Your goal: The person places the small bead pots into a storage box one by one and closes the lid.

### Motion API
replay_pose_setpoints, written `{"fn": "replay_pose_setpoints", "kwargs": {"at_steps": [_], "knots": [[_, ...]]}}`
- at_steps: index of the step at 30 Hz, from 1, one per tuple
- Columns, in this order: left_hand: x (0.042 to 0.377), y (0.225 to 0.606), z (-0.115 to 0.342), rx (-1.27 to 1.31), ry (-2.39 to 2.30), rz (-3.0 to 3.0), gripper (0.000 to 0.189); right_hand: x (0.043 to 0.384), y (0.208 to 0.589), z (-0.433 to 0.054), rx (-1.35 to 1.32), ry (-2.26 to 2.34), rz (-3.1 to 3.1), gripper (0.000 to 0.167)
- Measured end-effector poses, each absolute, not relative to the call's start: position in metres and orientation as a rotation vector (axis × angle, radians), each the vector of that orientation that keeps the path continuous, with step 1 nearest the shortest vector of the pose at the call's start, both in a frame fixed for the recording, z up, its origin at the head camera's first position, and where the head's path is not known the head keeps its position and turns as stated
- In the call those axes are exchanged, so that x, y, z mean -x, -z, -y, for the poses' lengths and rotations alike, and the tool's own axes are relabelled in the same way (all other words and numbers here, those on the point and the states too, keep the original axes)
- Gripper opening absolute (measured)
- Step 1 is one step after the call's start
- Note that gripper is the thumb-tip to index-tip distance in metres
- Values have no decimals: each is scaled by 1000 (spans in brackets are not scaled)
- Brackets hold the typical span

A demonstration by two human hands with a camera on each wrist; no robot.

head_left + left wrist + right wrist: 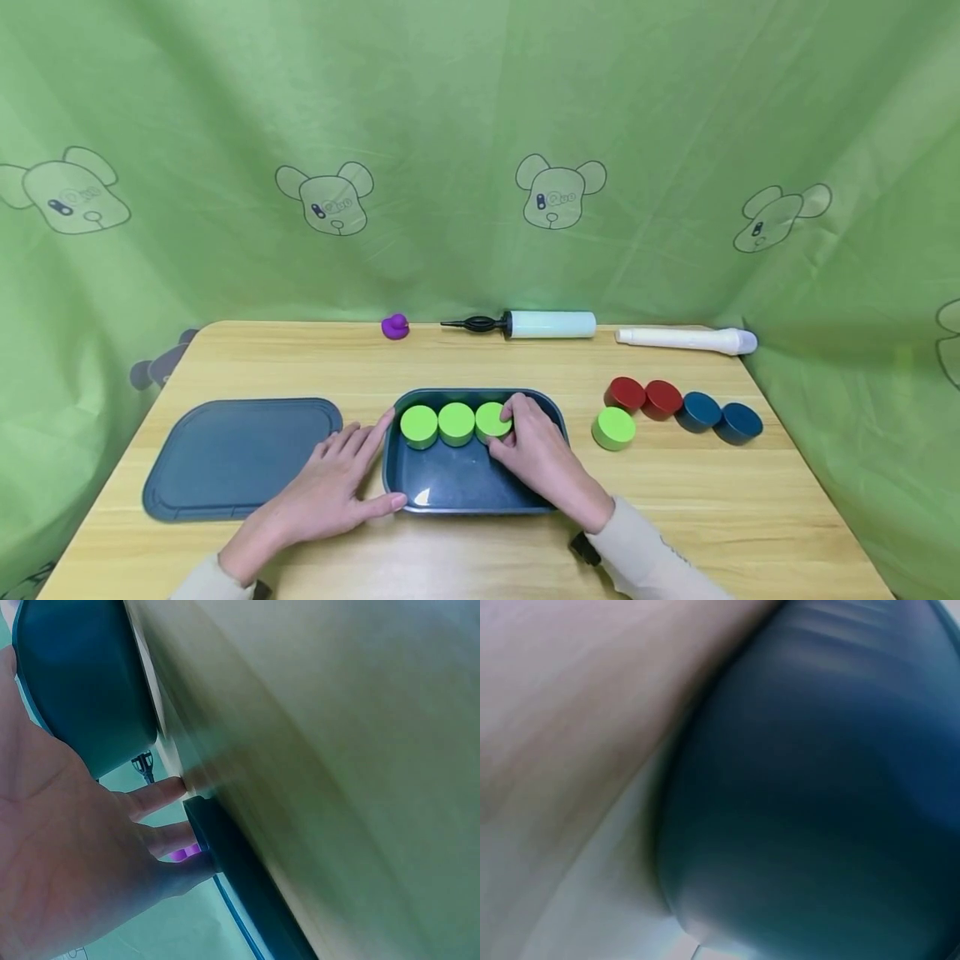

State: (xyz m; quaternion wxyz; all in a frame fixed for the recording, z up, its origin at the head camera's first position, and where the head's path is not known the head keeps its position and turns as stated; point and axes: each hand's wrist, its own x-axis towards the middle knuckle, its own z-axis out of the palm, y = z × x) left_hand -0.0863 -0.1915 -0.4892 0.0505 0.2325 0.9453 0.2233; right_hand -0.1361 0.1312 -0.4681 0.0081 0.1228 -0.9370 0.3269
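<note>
My right hand (538, 450) reaches into a dark blue rectangular box (474, 508) and pinches a light green round block (491, 421) between thumb and fingers. Beside it in the box stand two matching green blocks, a middle one (456, 424) and a left one (418, 426), all in a row along the back. My left hand (333, 490) lies spread at the box's left side, index fingertip and thumb tip right at the rim. Its other fingers reach the edge of a flat dark blue lid (238, 458). In the right wrist view the box's outer wall (817, 787) fills most of the picture.
Right of the box stand a fourth green block (613, 428), two red blocks (643, 397) and two blue blocks (718, 417). Along the back edge lie a purple rubber duck (394, 327), a hand pump (551, 324) and a white microphone-shaped thing (686, 339). Green curtain (450, 250) surrounds the table.
</note>
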Motion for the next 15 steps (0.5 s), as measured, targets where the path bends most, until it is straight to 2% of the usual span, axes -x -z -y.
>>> {"fn": "replay_pose_setpoints", "kwargs": {"at_steps": [15], "knots": [[86, 489, 192, -710, -671, -2874, 109, 127, 454, -144, -352, -1019, 2843, 33]]}}
